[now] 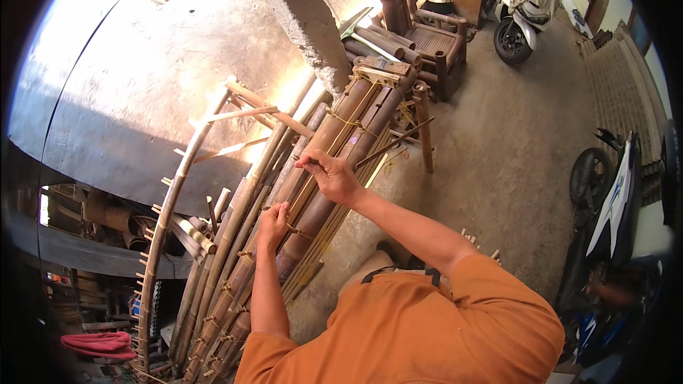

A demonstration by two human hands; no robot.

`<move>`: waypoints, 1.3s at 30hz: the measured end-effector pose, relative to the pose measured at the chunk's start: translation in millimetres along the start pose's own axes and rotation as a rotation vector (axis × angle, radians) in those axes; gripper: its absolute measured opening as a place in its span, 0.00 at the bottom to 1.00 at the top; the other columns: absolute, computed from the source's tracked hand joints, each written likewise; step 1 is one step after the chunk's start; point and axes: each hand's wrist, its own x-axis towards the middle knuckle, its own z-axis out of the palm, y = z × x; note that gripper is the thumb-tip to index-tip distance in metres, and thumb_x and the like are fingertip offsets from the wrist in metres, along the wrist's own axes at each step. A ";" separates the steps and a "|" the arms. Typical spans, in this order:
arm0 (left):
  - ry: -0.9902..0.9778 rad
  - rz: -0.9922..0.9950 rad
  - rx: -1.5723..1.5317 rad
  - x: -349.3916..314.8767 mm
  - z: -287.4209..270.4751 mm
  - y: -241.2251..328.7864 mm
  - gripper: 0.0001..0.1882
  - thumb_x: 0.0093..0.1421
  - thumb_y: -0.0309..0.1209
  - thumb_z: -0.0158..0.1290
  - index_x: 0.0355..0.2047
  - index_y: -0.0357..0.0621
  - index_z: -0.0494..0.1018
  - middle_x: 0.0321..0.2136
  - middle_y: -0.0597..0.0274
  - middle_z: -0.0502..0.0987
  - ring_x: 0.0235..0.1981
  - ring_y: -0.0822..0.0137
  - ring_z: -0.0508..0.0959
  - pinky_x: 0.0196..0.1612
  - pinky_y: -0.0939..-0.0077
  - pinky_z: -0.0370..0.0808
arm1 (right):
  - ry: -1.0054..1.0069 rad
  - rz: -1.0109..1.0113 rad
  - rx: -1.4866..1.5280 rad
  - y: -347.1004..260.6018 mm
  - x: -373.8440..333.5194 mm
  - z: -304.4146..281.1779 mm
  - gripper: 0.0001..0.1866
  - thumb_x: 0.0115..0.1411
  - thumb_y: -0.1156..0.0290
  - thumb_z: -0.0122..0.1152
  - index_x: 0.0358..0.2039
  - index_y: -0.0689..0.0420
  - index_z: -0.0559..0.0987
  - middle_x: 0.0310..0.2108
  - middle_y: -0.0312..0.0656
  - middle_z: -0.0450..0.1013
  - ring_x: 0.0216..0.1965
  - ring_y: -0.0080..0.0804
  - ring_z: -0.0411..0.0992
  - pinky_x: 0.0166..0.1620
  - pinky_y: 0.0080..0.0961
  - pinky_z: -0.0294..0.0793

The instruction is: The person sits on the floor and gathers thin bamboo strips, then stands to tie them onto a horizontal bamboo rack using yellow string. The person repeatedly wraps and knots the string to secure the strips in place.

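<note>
Long brown bamboo poles [380,107] lie side by side, running from the lower left up to a wooden end block [384,69]. Thin yellow cord [348,123] crosses them near the far end, and small pegs [302,232] stick out along their length. My right hand [331,178] is over the middle of the poles, its fingers pinched around something small and dark that I cannot make out. Nearer to me, my left hand [272,224] is closed against the left side of the poles, its fingers curled. Whatever it grips is hidden.
A curved bamboo rail with pegs [171,206] stands on the left, above a red cloth [99,345]. Past the poles are a concrete pillar [299,21] and a bamboo chair [435,41]. Motorbikes stand at the far right [523,18] and right edge [610,199].
</note>
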 end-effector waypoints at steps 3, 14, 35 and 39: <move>-0.051 -0.053 -0.058 19.1 14.8 -0.1 0.20 0.68 0.40 0.50 0.24 0.38 0.71 0.17 0.72 0.65 0.22 0.78 0.63 0.25 0.78 0.62 | -0.041 0.290 -0.113 49.7 23.7 -43.6 0.13 0.66 0.62 0.57 0.42 0.59 0.75 0.35 0.44 0.80 0.33 0.31 0.79 0.36 0.25 0.77; 0.025 0.197 0.210 191.1 128.2 68.3 0.14 0.61 0.36 0.55 0.36 0.35 0.78 0.30 0.40 0.77 0.32 0.50 0.79 0.38 0.61 0.72 | -0.057 1.072 -0.101 146.3 -38.1 -201.0 0.13 0.68 0.62 0.52 0.45 0.57 0.76 0.35 0.34 0.74 0.34 0.20 0.71 0.39 0.19 0.70; 0.042 -0.013 0.406 233.2 197.0 85.8 0.14 0.66 0.36 0.44 0.37 0.38 0.75 0.29 0.37 0.77 0.33 0.40 0.78 0.36 0.49 0.71 | -1.079 0.128 -0.612 192.4 204.0 -39.6 0.22 0.66 0.50 0.44 0.43 0.52 0.80 0.35 0.43 0.80 0.42 0.45 0.77 0.45 0.57 0.67; 0.064 -0.034 0.258 238.2 189.7 107.1 0.15 0.68 0.40 0.43 0.41 0.45 0.75 0.30 0.39 0.78 0.35 0.37 0.78 0.39 0.45 0.72 | -0.765 0.315 -0.769 300.7 175.8 -50.1 0.21 0.64 0.51 0.48 0.31 0.53 0.81 0.30 0.42 0.79 0.31 0.38 0.76 0.36 0.43 0.71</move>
